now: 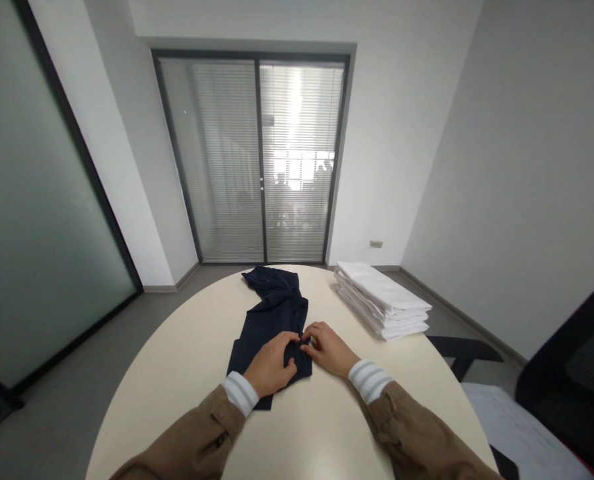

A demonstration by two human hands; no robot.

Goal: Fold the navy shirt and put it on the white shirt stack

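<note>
A dark navy garment (pixel 271 317) lies partly bunched on the round cream table, its far end crumpled near the table's back edge. My left hand (pixel 271 365) rests on the near part of the cloth, thumb and forefinger apart in a curve, with the other fingers hidden from view. At the garment's right edge, my right hand (pixel 327 347) has its thumb and forefinger closed on the dark fabric. The fingertips of both hands are close to each other.
A stack of folded white cloths (pixel 384 300) sits at the table's (pixel 177 373) back right edge. To the right stands a black chair (pixel 577 373), with something white on its seat. Behind the table are glass doors with blinds (pixel 297 160).
</note>
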